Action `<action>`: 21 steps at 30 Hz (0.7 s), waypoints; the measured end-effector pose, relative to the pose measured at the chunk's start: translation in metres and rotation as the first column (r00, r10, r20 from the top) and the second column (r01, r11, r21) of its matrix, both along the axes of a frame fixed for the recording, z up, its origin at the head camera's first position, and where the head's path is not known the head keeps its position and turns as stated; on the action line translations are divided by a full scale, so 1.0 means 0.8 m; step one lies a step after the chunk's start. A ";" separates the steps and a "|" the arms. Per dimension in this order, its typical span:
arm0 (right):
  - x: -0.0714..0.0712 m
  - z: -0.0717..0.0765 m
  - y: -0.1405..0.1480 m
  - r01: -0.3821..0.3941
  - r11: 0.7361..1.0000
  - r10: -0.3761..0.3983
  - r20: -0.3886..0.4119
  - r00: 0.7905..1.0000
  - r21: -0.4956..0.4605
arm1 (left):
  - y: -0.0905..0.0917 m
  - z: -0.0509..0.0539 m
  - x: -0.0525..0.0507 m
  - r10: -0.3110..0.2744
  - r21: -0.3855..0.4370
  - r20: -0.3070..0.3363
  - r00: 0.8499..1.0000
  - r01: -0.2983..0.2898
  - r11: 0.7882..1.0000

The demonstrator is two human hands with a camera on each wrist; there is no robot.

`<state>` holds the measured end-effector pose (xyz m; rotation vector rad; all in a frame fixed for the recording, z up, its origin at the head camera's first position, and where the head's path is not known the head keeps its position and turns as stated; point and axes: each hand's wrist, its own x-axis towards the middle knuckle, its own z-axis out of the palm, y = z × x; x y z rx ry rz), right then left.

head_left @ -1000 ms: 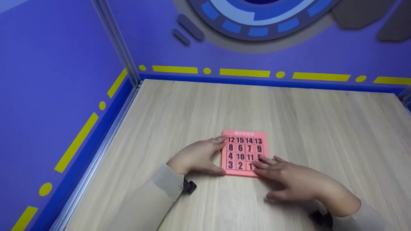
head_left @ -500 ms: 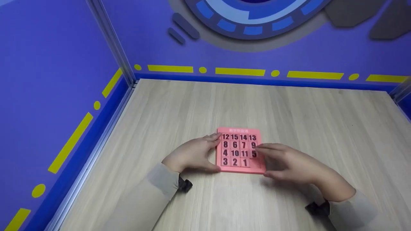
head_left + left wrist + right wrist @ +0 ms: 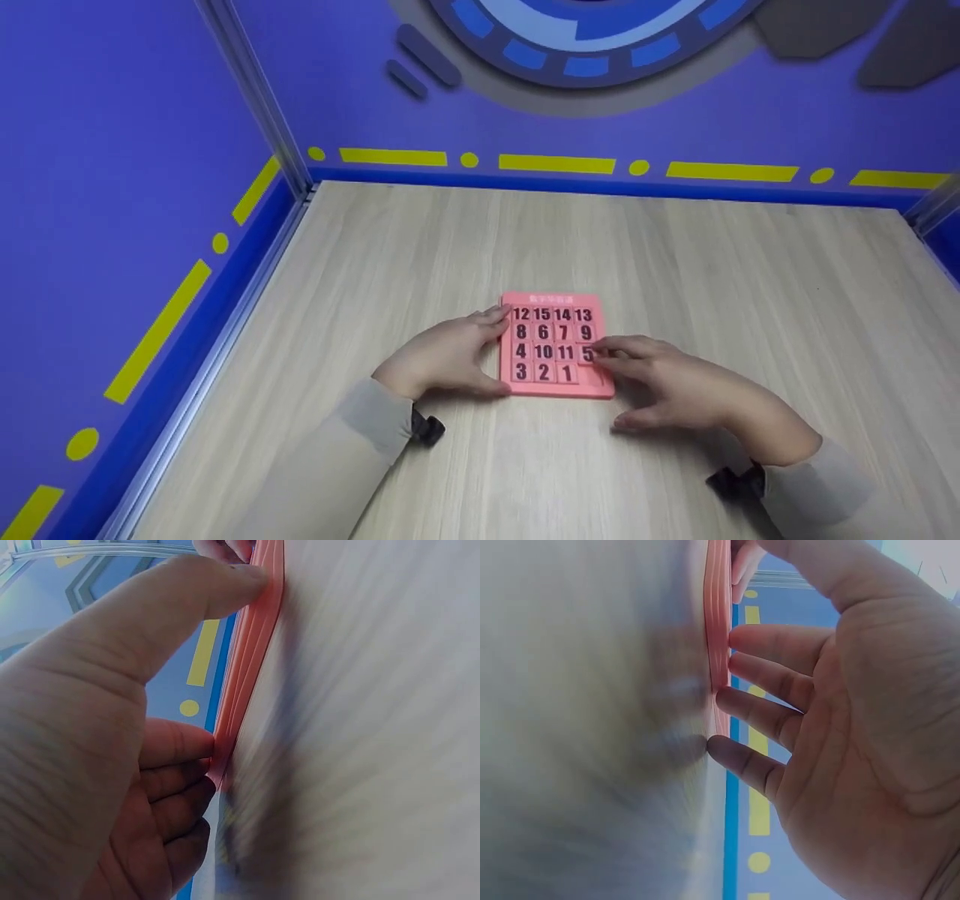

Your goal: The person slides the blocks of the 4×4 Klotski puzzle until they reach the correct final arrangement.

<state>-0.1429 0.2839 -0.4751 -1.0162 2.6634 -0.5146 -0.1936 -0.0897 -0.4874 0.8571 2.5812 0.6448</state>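
Observation:
A pink sliding number puzzle (image 3: 555,391) lies flat on the table in the head view. Its black-numbered tiles fill the grid except for a gap at the lower right. My left hand (image 3: 452,356) rests against the board's left edge, thumb near the lower corner and fingers near the upper one. In the left wrist view, that thumb (image 3: 236,585) touches the puzzle's side (image 3: 244,682). My right hand (image 3: 686,386) reaches in from the right, its fingertips on the tile marked 5 (image 3: 586,354). Its thumb stays apart from the board. The right wrist view shows these fingers (image 3: 769,675) extended, not curled.
The wood-grain table (image 3: 420,247) extends around the board. A blue-purple wall (image 3: 570,135) with yellow markings stands behind it. A second wall (image 3: 135,187) rises on the left, joined by a metal post (image 3: 259,97). Black straps (image 3: 429,430) sit at both wrists.
My right hand has moved from the lower right tiles up to the 9 and 5, then slightly down to the 5. The lower-right gap has come into sight. My left hand stays against the board.

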 end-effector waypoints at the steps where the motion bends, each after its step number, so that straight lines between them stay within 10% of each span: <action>1: 0.000 0.000 -0.001 -0.002 1.000 0.002 -0.001 1.000 0.001 | 0.000 0.000 0.000 0.001 0.000 0.000 1.000 -0.001 1.000; 21: 0.004 0.005 0.002 -0.089 0.993 0.087 -0.029 0.996 -0.076 | 0.001 0.001 0.000 -0.012 0.000 -0.008 1.000 0.012 1.000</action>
